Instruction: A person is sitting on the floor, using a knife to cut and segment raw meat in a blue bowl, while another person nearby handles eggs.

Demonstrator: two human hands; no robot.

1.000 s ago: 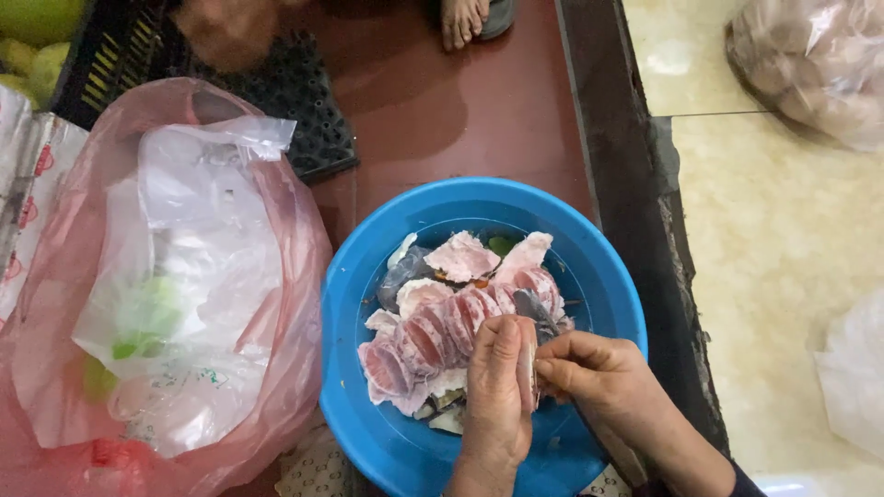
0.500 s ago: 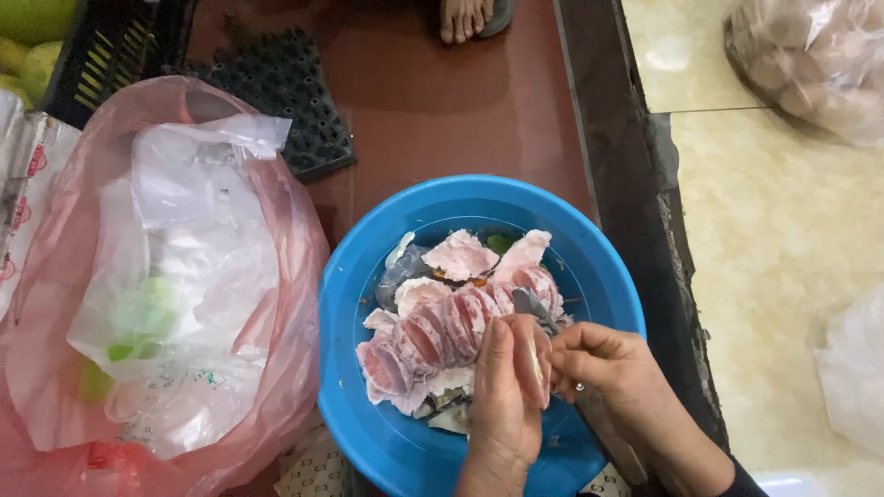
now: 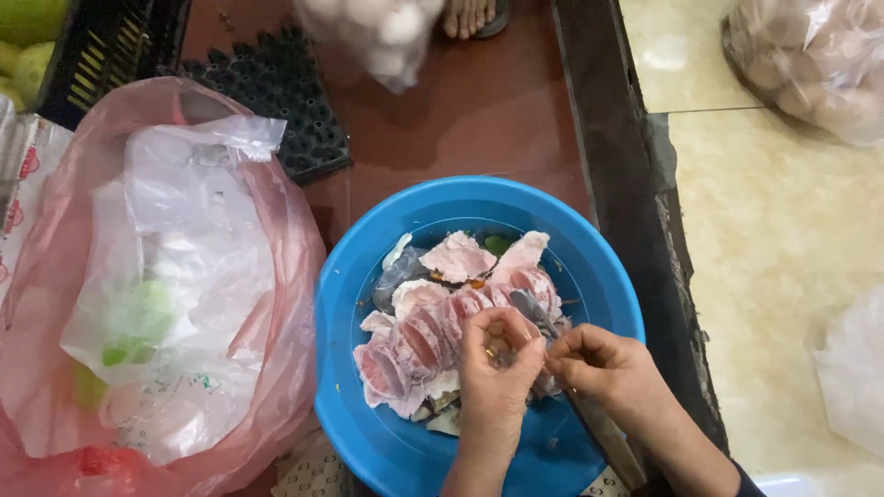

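Over the near side of the blue basin [image 3: 368, 433], your left hand [image 3: 495, 382] has its fingers [image 3: 502, 333] curled shut around a small pale piece of fish [image 3: 505, 354], held just above the heap. Your right hand [image 3: 608, 368] meets it from the right, fingers closed on a knife [image 3: 599, 433] whose handle runs back under your wrist and whose blade tip lies against the held piece. Beneath both hands, pink and white fish slices [image 3: 433, 331] fill the middle of the basin. To the left, touching the basin's rim, a pink plastic bag [image 3: 276, 276] holds a crumpled clear bag [image 3: 184, 239]. Further off, a black plastic tray [image 3: 276, 92] lies on the red-brown floor [image 3: 479, 129], and a bare foot [image 3: 470, 17] shows at the far edge.
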